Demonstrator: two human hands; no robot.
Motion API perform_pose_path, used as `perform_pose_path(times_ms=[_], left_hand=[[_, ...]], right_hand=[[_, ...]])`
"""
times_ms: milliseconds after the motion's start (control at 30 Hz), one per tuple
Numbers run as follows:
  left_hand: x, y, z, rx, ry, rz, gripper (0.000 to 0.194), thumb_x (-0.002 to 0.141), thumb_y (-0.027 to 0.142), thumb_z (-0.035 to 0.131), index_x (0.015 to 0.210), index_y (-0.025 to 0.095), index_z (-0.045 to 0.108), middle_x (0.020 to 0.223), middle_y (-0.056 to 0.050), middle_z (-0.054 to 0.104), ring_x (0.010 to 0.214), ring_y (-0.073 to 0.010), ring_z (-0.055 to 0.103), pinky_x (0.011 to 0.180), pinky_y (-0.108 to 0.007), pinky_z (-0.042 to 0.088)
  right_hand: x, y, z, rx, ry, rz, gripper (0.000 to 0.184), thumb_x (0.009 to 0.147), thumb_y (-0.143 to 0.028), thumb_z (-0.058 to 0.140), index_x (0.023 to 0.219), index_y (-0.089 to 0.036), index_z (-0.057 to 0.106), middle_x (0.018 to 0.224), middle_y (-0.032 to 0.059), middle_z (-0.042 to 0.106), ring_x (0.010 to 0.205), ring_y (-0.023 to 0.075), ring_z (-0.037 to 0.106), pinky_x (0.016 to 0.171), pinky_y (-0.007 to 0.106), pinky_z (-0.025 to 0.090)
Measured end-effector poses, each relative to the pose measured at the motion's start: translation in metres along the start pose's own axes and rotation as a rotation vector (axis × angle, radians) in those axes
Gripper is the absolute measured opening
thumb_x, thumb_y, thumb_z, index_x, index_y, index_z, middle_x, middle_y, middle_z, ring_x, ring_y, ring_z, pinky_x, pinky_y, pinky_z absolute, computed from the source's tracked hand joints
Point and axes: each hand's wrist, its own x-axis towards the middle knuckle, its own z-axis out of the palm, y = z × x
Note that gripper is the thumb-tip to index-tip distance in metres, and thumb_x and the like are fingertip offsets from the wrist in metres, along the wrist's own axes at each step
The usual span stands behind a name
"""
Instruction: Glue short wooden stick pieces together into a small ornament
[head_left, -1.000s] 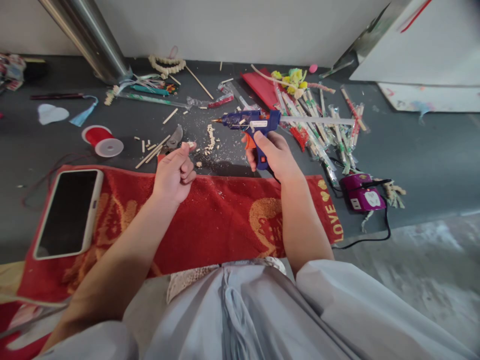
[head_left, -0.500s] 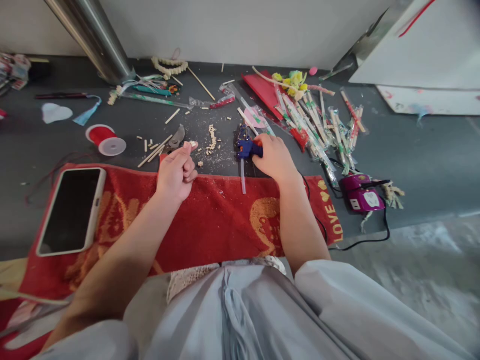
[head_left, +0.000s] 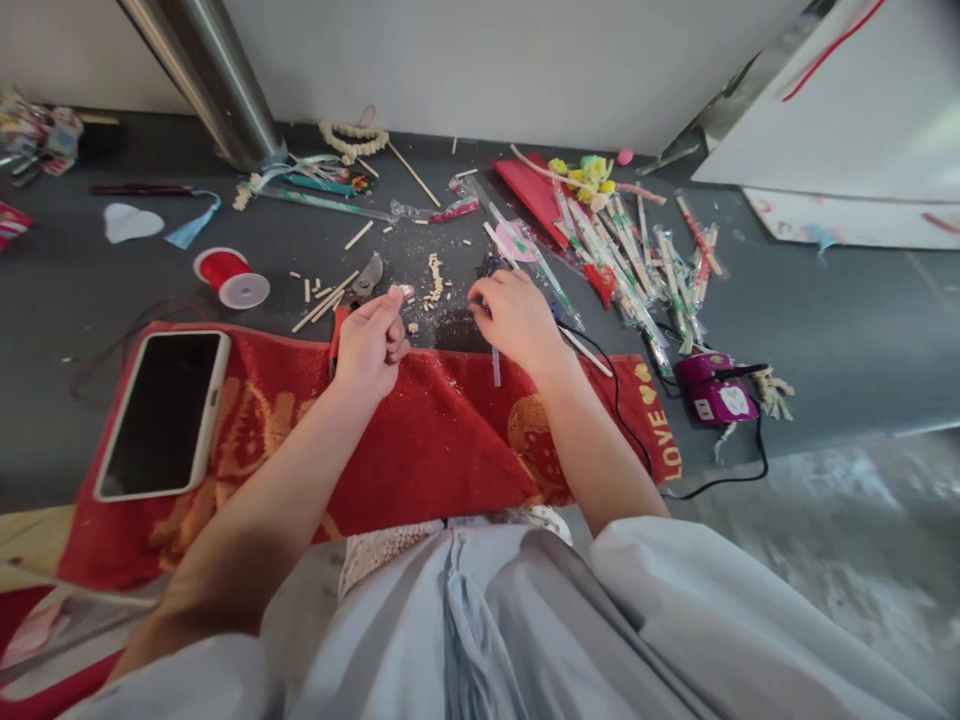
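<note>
My left hand is closed in a pinch, a small pale piece held between thumb and fingertip above the towel's far edge. My right hand hovers over the glue gun, its fingers bent and apart with nothing seen between them. Most of the glue gun is hidden under that hand; its clear glue stick shows below. Between my hands lie a short row of cut stick pieces and crumbs. Cutting pliers rest just behind my left hand.
A red towel covers the front of the grey table, with a phone on its left. A red thread spool stands behind it. Wrapped sticks pile up at the right, near a purple box with a black cable.
My right hand has let go of the glue gun's handle and shifted a little left. My left hand still pinches the pale piece. The whole view has slid slightly.
</note>
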Motion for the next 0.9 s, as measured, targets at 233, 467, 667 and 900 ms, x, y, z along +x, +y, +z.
perform_pose_path(times_ms=[233, 467, 667, 900], left_hand=[[-0.001, -0.001, 0.000, -0.009, -0.008, 0.001, 0.019, 0.090, 0.021, 0.058, 0.075, 0.014, 0.066, 0.039, 0.009, 0.037, 0.032, -0.0020, 0.025, 0.032, -0.013, 0.018], [-0.001, -0.002, -0.001, -0.017, -0.018, -0.006, 0.018, 0.091, 0.021, 0.058, 0.076, 0.014, 0.064, 0.039, 0.009, 0.037, 0.033, -0.0019, 0.025, 0.032, -0.013, 0.018], [-0.001, -0.002, -0.002, -0.021, -0.032, 0.003, 0.017, 0.091, 0.021, 0.058, 0.077, 0.012, 0.064, 0.039, 0.009, 0.037, 0.033, -0.0022, 0.024, 0.032, -0.014, 0.017], [-0.003, -0.002, -0.001, -0.003, -0.033, 0.007, 0.017, 0.090, 0.022, 0.060, 0.076, 0.013, 0.065, 0.040, 0.009, 0.037, 0.033, -0.0015, 0.024, 0.032, -0.013, 0.018]], right_hand=[[0.020, -0.020, 0.016, 0.058, -0.049, -0.145, 0.018, 0.090, -0.017, 0.052, 0.095, -0.015, 0.070, 0.094, 0.0116, 0.065, 0.093, 0.0246, 0.055, 0.090, 0.040, 0.043], [0.032, -0.029, 0.022, 0.012, -0.094, -0.128, 0.021, 0.092, -0.023, 0.053, 0.092, -0.010, 0.070, 0.096, 0.0153, 0.067, 0.098, 0.0265, 0.056, 0.092, 0.040, 0.043], [0.037, -0.032, 0.024, -0.010, -0.121, -0.144, 0.021, 0.090, -0.013, 0.046, 0.089, -0.009, 0.067, 0.096, 0.0163, 0.065, 0.099, 0.0264, 0.056, 0.094, 0.041, 0.043], [0.021, -0.018, 0.017, 0.544, 0.045, -0.172, 0.006, 0.086, -0.019, 0.054, 0.084, -0.017, 0.059, 0.085, 0.0052, 0.062, 0.079, 0.0156, 0.055, 0.077, 0.031, 0.046]])
